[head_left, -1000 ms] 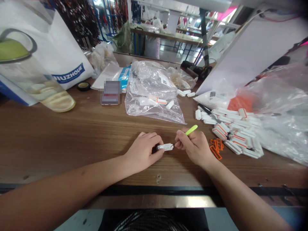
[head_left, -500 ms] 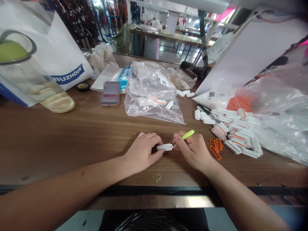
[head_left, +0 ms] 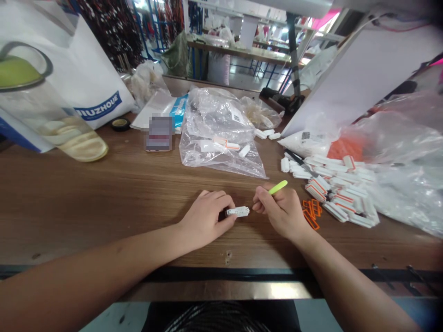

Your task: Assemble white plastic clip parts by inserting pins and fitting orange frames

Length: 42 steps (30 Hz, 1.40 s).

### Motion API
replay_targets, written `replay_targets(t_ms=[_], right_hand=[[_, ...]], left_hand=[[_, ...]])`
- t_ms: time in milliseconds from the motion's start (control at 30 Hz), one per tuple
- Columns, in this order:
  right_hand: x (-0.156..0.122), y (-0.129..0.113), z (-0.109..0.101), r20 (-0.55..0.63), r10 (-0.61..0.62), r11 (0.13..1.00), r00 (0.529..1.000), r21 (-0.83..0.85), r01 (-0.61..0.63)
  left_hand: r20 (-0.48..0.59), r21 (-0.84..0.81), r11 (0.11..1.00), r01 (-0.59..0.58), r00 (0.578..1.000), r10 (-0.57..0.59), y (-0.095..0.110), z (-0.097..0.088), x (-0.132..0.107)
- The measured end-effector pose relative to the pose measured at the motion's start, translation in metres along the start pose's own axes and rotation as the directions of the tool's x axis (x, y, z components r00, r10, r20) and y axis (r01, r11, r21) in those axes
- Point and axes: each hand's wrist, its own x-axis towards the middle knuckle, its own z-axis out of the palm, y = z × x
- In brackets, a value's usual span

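Note:
My left hand (head_left: 210, 215) is closed on a small white plastic piece (head_left: 239, 211), pinching its left end just over the table. Small dark marks run along the piece's upper side. Held like a pen in my right hand (head_left: 279, 210) is a thin tool with a yellow-green handle (head_left: 278, 187); its working tip is hidden by the fingers or too fine to make out. A small gap separates the right fingertips from the white piece. Beside the right hand lie several orange rectangular frames (head_left: 312, 213).
Right of the frames is a heap of white pieces (head_left: 342, 189), some orange-edged, with dark tweezers (head_left: 298, 160) on it. Clear plastic bags (head_left: 408, 184) lie beyond. Ahead are another clear bag (head_left: 221, 124) and a phone (head_left: 158, 134). A lidded bottle (head_left: 69, 133) leans at left.
My right hand has drawn back to the right with the yellow-green-handled tool, away from the white piece. My left hand stays in place, holding the piece.

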Motion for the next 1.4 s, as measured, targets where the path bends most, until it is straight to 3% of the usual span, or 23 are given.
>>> replay_targets(t_ms=[500, 767, 1400], right_hand=[[0.0003, -0.0051, -0.0024, 0.124, -0.015, 0.990, 0.992, -0.135, 0.032], [-0.0002, -0.0009, -0.0011, -0.024, 0.002, 1.000, 1.000, 0.018, -0.002], [0.0020, 0.0019, 0.0015, -0.017, 0.045, 0.999, 0.999, 0.019, -0.045]], left_hand=[[0.006, 0.006, 1.000, 0.000, 1.000, 0.000, 0.0004, -0.0005, 0.0009], [0.005, 0.009, 1.000, -0.001, 1.000, 0.001, 0.0004, -0.0011, 0.0006], [0.001, 0.017, 1.000, -0.002, 1.000, 0.002, -0.0004, -0.0007, 0.0010]])
